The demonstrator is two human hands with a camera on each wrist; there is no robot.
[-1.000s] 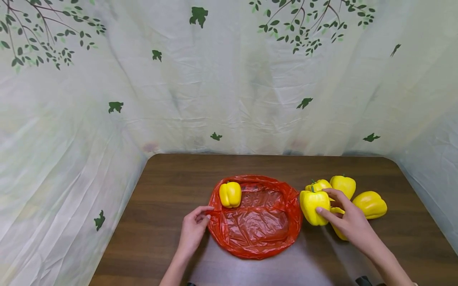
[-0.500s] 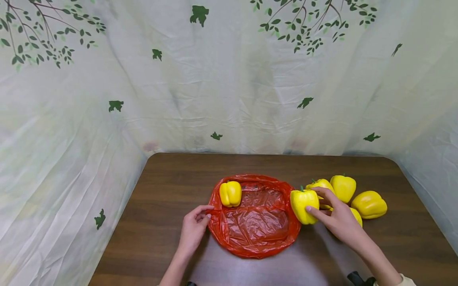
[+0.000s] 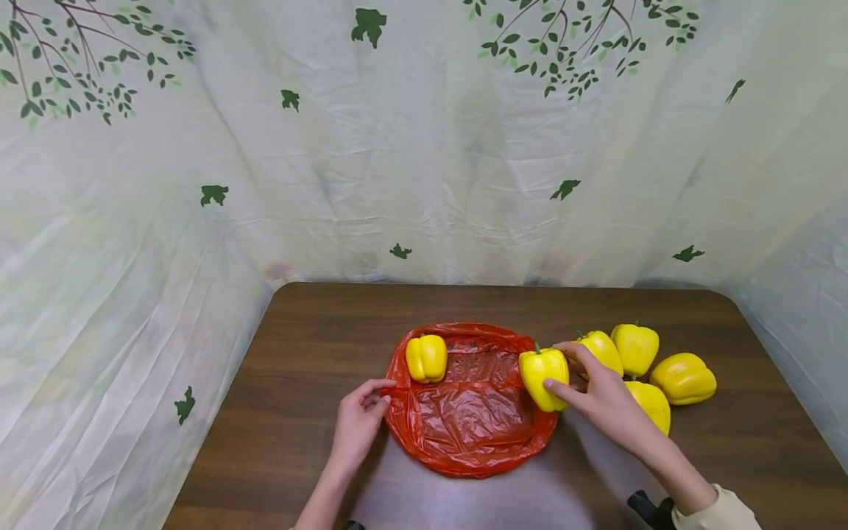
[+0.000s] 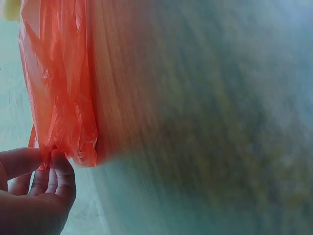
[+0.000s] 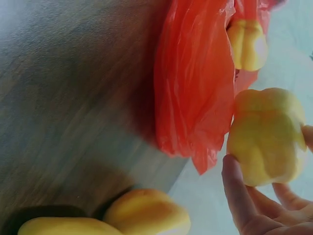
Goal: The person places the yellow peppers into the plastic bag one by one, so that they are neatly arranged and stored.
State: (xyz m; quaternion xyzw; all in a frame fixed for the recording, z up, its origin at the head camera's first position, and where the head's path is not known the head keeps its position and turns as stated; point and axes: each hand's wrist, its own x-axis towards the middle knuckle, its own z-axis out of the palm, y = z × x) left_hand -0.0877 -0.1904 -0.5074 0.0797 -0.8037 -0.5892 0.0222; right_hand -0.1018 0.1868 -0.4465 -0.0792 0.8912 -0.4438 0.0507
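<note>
A red plastic bag (image 3: 473,442) lies spread open on the table, its rolled rim forming a ring. One yellow bell pepper (image 3: 427,359) sits inside it at the far left. My left hand (image 3: 361,419) pinches the bag's left rim between thumb and fingers; the left wrist view shows the gathered plastic (image 4: 63,98) at the fingertips. My right hand (image 3: 599,394) grips a second yellow bell pepper (image 3: 545,379), stem up, which overlaps the bag's right rim in the head view. In the right wrist view this held pepper (image 5: 266,139) is beside the bag's side wall (image 5: 193,83).
Several more yellow bell peppers (image 3: 634,350) are grouped on the right of the brown wooden table (image 3: 318,324), one lying on its side (image 3: 684,379). A pale curtain (image 3: 430,147) with leaf prints hangs behind the table's far edge.
My right hand has carried its bell pepper leftward, away from the other peppers and over to the bag's right rim. The left hand keeps its pinch in the same place.
</note>
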